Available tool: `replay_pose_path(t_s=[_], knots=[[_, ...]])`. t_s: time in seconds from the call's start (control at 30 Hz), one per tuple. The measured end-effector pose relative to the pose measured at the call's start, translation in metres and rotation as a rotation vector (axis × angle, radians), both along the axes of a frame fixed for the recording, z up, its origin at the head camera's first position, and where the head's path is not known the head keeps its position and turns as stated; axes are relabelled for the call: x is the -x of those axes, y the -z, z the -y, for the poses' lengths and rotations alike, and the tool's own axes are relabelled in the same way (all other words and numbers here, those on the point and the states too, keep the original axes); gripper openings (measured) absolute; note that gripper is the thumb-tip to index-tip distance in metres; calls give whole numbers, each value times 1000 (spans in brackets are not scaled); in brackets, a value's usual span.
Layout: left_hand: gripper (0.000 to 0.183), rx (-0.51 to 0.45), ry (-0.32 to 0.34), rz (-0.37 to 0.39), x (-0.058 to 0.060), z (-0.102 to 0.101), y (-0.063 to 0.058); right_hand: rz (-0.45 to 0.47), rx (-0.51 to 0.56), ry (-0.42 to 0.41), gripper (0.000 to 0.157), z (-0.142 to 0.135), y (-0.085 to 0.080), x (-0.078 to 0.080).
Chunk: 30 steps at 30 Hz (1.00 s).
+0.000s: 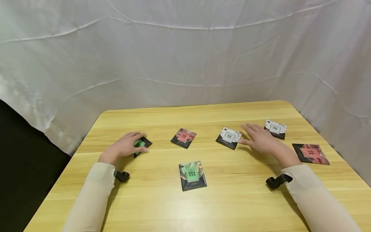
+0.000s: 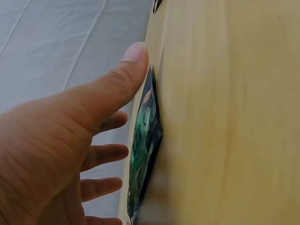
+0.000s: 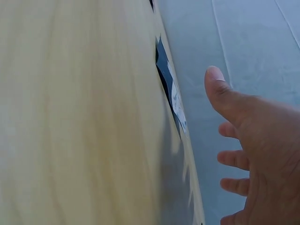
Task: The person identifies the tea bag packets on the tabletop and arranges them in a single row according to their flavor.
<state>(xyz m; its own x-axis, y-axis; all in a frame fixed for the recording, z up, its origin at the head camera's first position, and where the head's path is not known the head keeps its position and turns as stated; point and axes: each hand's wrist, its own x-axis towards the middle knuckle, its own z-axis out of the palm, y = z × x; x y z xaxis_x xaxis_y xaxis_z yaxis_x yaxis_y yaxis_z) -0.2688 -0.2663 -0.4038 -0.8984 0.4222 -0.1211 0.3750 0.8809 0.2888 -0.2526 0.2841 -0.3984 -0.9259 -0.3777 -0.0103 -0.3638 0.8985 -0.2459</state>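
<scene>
My left hand (image 1: 126, 145) hovers over a flat green-and-black food packet (image 1: 140, 143), partly covering it. In the left wrist view the thumb and fingers spread apart above that packet (image 2: 144, 136), loosely bent and not gripping it. Over on the right, my right hand (image 1: 259, 138) is held above the table with fingers spread. Its thumb is near the edge of a white-and-black packet (image 1: 229, 138). The right wrist view shows the hand (image 3: 262, 140) raised off the tabletop, holding nothing, with a white-and-black packet (image 3: 171, 84) lying beyond the thumb.
A red-and-black packet (image 1: 184, 138) lies between the hands, and a larger green one (image 1: 192, 175) sits nearer the front. Further right are another white packet (image 1: 275, 129) and a red one (image 1: 311, 153). The wooden table (image 1: 226, 203) meets a pale curtain (image 1: 185, 58) behind.
</scene>
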Motion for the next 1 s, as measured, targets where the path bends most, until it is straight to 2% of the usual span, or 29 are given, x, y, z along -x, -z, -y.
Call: replay_pose_path(t_s=[0.43, 0.67, 0.83, 1.0], knots=[[87, 3, 34, 6, -10, 7, 3, 6, 48, -43, 81, 19, 4, 5], [83, -7, 58, 34, -15, 6, -1, 46, 112, -66, 81, 31, 6, 6], [81, -56, 51, 17, -15, 6, -6, 74, 136, -74, 74, 37, 7, 9], [81, -42, 38, -2, -17, 8, -9, 65, 120, -104, 67, 40, 9, 13]])
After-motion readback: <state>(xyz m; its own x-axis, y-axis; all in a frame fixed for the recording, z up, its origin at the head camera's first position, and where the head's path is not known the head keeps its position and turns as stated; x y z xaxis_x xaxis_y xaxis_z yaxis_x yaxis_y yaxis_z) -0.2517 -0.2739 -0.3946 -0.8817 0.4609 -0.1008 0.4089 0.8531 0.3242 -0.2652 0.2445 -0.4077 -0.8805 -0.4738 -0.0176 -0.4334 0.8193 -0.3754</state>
